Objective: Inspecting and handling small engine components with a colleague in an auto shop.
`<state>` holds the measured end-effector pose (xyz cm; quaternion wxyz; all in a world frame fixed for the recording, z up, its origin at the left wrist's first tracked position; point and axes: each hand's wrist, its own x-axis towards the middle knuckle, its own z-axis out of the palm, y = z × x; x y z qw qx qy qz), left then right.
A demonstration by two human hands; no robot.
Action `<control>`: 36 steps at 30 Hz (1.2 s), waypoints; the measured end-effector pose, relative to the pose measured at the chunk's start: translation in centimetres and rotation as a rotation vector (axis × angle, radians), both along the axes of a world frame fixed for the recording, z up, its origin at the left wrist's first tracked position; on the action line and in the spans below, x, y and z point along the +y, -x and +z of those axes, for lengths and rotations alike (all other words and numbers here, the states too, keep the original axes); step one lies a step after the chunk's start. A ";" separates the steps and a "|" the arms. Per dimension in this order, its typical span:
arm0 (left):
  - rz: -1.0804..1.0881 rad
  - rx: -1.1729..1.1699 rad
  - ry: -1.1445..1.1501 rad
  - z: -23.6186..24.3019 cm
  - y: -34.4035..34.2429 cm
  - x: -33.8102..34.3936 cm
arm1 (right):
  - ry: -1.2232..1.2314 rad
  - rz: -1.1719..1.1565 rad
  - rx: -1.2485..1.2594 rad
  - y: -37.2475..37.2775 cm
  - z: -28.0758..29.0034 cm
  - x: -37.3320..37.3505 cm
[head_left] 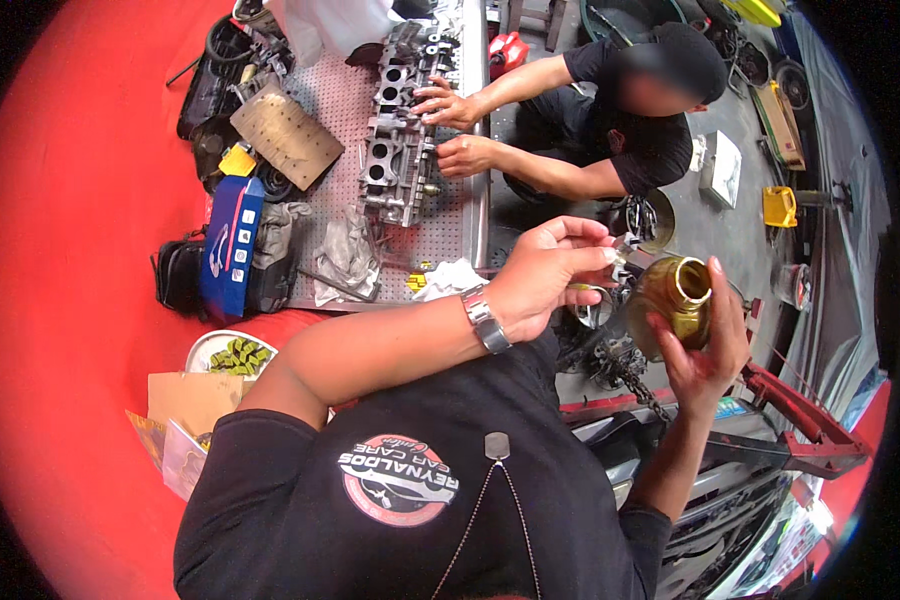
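Note:
My right hand [708, 350] grips a round, amber, see-through jar [660, 305] with its threaded neck open and facing me. Its fingers wrap around the jar's side. Beside the jar, my left hand [555, 270], below a metal wristwatch, pinches a small shiny metal piece [623, 245] between thumb and fingertips. The piece's exact kind is too small to make out. On the perforated metal bench beyond lies a cylinder head [398, 130]; a co-worker across from me rests both hands on its right side.
Rags [348, 255], a brown plate [288, 137] and a blue box [232, 245] sit at the bench's left. A white bowl [202, 352] of green pieces is near my left elbow. A red metal frame [820, 450] and an engine bay lie at lower right. A yellow jug [778, 207] stands farther right.

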<state>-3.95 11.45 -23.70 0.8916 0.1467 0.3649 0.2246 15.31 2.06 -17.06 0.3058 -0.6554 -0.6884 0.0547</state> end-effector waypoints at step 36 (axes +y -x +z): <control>-0.891 1.076 -0.452 -18.0 -4.0 7.2 | -0.167 -0.261 0.272 -7.3 -7.8 -4.1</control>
